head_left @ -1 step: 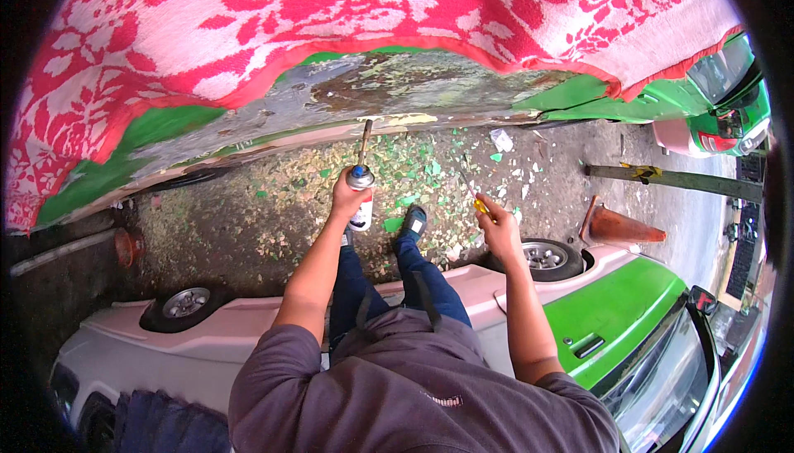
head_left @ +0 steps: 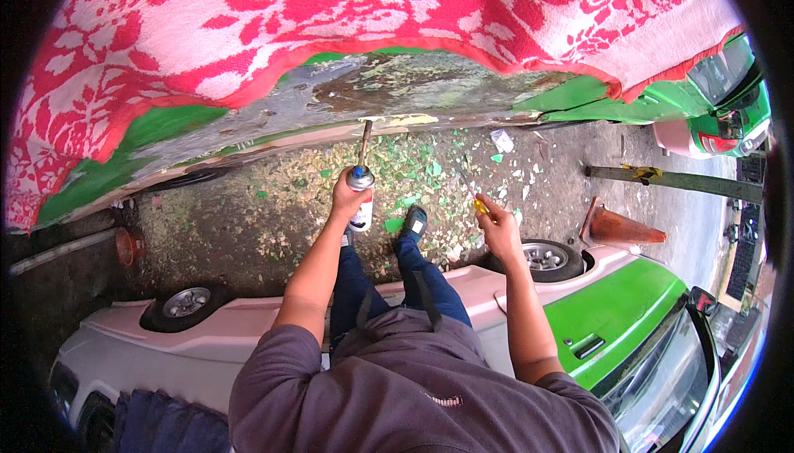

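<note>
A gas torch point(head_left: 361, 178) is upright in my left hand point(head_left: 347, 197), with its white canister below and its metal nozzle pointing at the lower edge of a car body panel point(head_left: 356, 89). That panel is bare and patchy, with green paint left at both sides. No flame can be made out. My right hand point(head_left: 499, 228) is closed around the yellow handle of a screwdriver point(head_left: 480, 203), whose thin shaft points away from me over the floor, apart from the panel. A red and white patterned towel point(head_left: 347, 7) drapes over the car above the bare area.
Green and pale paint flakes point(head_left: 289, 213) litter the ground around my feet. Behind me stands a green and pink car point(head_left: 612, 312). To the right lie an orange traffic cone point(head_left: 624, 226) and a long beam point(head_left: 686, 180); an orange bucket-like object point(head_left: 128, 246) is at far left.
</note>
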A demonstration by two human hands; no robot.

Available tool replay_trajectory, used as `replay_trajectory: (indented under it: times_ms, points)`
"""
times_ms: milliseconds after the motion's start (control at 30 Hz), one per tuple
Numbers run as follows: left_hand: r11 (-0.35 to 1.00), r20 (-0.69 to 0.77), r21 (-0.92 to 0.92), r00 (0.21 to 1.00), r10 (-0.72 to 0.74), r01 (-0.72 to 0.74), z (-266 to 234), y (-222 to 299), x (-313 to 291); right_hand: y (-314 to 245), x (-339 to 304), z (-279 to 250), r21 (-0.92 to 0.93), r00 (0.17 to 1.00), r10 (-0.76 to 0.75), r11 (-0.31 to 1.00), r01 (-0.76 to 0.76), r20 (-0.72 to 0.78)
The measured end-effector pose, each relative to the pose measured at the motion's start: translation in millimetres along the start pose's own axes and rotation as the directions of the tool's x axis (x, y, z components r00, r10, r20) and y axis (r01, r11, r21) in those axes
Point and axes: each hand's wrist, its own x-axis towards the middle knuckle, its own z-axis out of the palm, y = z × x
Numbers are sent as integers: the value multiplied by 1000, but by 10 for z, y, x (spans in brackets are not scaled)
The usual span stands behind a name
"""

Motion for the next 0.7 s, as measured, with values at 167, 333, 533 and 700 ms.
replay_trajectory:
  times_ms: [167, 333, 533, 700]
  points:
    - [1000, 14, -4, 1000, -9, 9, -86, 21, 7, -35, 54, 49, 15, 1000, -21, 1000, 21, 2]
    - [1000, 0, 30, 1000, -4, 4, -98, -38, -13, -26, 72, 63, -2, 1000, -29, 1000, 29, 6]
    - [1000, 36, -1, 999, 9, -9, 55, 31, 16, 100, 74, 47, 4, 999, -39, 999, 40, -16]
    - [998, 66, 34, 996, 55, -57, 187, -51, 107, 49, 34, -62, -17, 1000, 27, 999, -27, -7]
